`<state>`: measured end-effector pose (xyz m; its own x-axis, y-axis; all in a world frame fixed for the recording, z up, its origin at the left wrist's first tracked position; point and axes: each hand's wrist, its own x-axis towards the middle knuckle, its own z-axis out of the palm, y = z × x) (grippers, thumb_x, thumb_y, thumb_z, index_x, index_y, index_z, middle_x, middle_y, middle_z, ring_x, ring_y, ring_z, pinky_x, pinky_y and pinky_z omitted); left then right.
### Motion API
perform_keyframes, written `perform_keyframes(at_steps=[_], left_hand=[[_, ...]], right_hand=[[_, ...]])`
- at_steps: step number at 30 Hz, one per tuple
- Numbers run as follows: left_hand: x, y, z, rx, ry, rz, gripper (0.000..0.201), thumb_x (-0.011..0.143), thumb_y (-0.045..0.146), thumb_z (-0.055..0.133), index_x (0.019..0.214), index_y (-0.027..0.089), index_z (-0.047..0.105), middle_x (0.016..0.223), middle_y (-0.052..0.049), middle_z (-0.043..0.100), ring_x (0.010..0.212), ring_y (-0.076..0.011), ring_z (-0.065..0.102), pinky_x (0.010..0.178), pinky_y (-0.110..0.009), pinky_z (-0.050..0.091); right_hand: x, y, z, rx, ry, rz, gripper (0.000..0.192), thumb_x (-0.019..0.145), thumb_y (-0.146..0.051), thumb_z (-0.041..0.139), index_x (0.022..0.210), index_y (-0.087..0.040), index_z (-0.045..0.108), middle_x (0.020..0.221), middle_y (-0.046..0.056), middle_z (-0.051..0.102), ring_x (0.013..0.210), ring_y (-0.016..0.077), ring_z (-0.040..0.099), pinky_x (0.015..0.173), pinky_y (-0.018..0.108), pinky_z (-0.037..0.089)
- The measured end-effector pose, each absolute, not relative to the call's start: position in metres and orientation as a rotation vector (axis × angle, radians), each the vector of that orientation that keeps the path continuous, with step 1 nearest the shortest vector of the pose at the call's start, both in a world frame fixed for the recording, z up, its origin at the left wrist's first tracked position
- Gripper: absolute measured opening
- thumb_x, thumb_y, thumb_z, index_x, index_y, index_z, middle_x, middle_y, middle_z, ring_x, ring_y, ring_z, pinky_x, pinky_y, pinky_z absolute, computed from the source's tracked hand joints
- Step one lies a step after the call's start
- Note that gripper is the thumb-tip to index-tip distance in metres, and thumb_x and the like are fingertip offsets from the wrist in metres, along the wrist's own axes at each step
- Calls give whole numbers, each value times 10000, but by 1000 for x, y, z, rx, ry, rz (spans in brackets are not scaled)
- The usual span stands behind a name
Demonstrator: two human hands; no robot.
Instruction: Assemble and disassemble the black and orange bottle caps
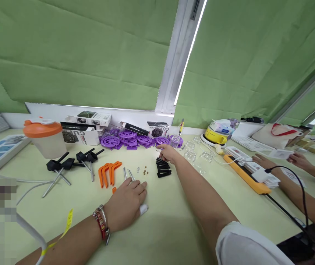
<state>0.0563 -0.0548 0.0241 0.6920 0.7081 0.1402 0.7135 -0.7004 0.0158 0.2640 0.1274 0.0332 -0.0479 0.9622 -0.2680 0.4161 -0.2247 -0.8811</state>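
Our left hand (126, 204) lies palm down on the pale green worktop (168, 235) near its front edge, fingers loosely together, covering the near ends of two thin silver metal pins (127, 173); a white wrap shows on one fingertip (143, 209), and we cannot tell if anything is held beneath the palm. Our right hand (168, 152) reaches out toward the back edge, fingertips pinched on a small silver spring-like piece (159, 150) just above a stack of short black plastic pegs (163, 168). Between the two hands sit a few tiny brass and silver nuts (143, 170). Left of the pins lie curved orange plastic hooks (108, 172), and farther left black clamp heads on metal rods (71, 163). Along the back edge lies a heap of purple plastic gear wheels (131, 140), with black-and-white product boxes (82, 129) behind and an orange-lidded translucent shaker cup (45, 137) at the left. Clear glass pieces (198, 156) lie right of our reaching hand. At the right edge, another person's hands (262, 161) rest by a yellow-orange bar tool (246, 176) and stacks of white cards (240, 154).
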Motion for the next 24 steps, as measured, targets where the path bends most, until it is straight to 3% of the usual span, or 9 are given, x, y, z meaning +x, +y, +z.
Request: perform_keyframes(at_steps=[14, 24], left_hand=[[55, -53, 21, -2841, -1168, -218, 331, 894, 380, 452, 1126, 191, 594, 1303, -87, 555, 1083, -245, 529, 947, -431, 326], [55, -53, 21, -2835, -1166, -203, 343, 895, 386, 447, 1130, 186, 596, 1308, -90, 555, 1086, -249, 529, 946, -434, 331]], right_hand=[[269, 136, 21, -1613, -1436, 1328, 448, 745, 20, 480, 1134, -167, 600, 553, -40, 499, 312, 59, 430, 328, 194, 190], [267, 132, 15, -1581, -1373, 1320, 243, 828, -38, 478, 1037, -134, 556, 675, -14, 590, 329, 41, 471, 310, 182, 196]])
